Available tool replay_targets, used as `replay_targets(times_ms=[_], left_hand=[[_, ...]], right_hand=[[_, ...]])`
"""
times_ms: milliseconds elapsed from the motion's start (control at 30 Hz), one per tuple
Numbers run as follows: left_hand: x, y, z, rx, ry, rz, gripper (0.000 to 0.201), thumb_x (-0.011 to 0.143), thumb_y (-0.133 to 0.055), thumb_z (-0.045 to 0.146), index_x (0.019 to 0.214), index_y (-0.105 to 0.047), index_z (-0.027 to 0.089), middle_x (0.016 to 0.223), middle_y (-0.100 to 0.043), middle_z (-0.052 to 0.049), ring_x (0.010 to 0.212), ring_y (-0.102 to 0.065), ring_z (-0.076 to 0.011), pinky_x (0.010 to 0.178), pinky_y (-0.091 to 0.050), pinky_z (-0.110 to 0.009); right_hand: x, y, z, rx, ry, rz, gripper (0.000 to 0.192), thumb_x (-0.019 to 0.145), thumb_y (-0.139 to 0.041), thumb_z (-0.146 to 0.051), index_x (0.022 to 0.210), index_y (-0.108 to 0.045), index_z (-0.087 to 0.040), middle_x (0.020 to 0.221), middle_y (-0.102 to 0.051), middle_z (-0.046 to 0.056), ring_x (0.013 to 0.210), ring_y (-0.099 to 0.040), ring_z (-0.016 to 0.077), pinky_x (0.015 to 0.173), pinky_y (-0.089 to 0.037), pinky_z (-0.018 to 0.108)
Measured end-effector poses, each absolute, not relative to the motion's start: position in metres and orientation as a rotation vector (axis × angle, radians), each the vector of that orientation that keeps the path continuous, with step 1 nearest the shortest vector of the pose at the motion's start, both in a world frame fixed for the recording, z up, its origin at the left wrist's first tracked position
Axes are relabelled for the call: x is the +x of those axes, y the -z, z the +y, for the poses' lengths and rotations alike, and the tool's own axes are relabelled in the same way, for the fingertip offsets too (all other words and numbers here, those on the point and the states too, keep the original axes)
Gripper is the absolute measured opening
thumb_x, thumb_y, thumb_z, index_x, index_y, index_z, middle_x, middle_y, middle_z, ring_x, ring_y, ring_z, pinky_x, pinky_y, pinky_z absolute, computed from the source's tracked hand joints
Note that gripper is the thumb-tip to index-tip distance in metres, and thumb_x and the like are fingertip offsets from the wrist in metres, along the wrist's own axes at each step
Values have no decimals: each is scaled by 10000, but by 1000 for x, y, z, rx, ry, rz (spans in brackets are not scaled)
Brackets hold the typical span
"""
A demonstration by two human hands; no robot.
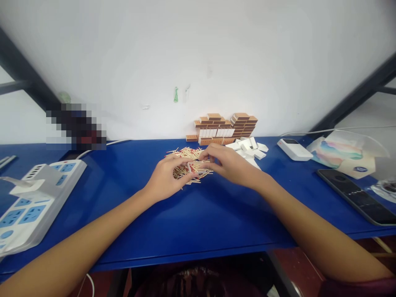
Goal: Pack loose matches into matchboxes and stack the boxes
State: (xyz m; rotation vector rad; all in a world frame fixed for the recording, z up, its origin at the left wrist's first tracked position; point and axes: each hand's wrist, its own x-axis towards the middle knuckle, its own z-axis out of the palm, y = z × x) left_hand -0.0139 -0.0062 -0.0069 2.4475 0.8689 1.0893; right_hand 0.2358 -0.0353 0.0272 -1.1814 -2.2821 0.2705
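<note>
Clearly much remains: both the left hand (165, 178) and right hand (230, 165) pinch into the loose matchstick pile (189, 161) under their fingertips, empty white trays (249, 147) just beyond, filled matchboxes (224, 128) stacked farther back.

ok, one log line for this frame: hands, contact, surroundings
left hand: in matchstick pile | right hand: pinching matchsticks | stacked matchboxes behind, apart | white trays beside right hand

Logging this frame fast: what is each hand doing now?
Left hand: fingers pinched on matchsticks.
Right hand: fingers curled on the same pile.
</note>
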Motion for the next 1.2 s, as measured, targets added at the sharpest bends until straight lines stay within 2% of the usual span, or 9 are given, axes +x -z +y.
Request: replay_targets(times_ms=[233,433,600,800,967,1200], left_hand=[[-15,8,-4,2426,-1234,885,376,875,-833,432,1172,-763,214,1055,-796,-68,961,-708,-232,875,-580,-404],[-16,8,-3,2427,-1246,859,356,887,-824,421,1179,-763,228,1055,-793,-59,972,-710,-224,880,-579,-395],[-17,9,-3,2382,-1251,901,376,872,-840,400,1198,-766,229,1012,-781,-55,942,-709,-216,855,-578,-385],[-15,7,-3,2353,-1311,965,348,879,-828,396,1176,-778,222,993,-777,-61,936,-712,-217,857,-584,-383],[-18,9,0,2344,-1331,978,355,875,-832,410,1171,-778,222,956,-759,-49,893,-715,-197,840,-594,-361],[-19,9,0,2401,-1313,908,357,888,-829,392,1198,-764,227,1026,-785,-63,969,-719,-211,893,-601,-380]], right_hand=[[228,-21,-34,-1211,-241,-2121,106,1013,-628,-283,939,-667,-217,828,-694,9,699,-592,148,660,-443,311],[216,-12,-37,-1147,-230,-2043,137,1034,-588,-288,950,-670,-217,842,-697,19,695,-590,141,629,-442,299],[221,-16,-37,-1202,-273,-2038,190,1028,-609,-396,992,-659,-216,834,-709,11,650,-578,137,616,-436,298],[212,-16,-43,-1311,-104,-1999,234,1047,-536,-336,856,-598,-216,737,-661,5,617,-541,143,607,-380,308],[208,-5,-43,-1250,-48,-1963,195,1041,-564,-304,872,-594,-212,761,-640,6,645,-539,143,629,-397,300],[214,1,-39,-1200,-164,-1989,138,1038,-607,-285,918,-612,-217,832,-661,13,692,-561,143,646,-424,287]])
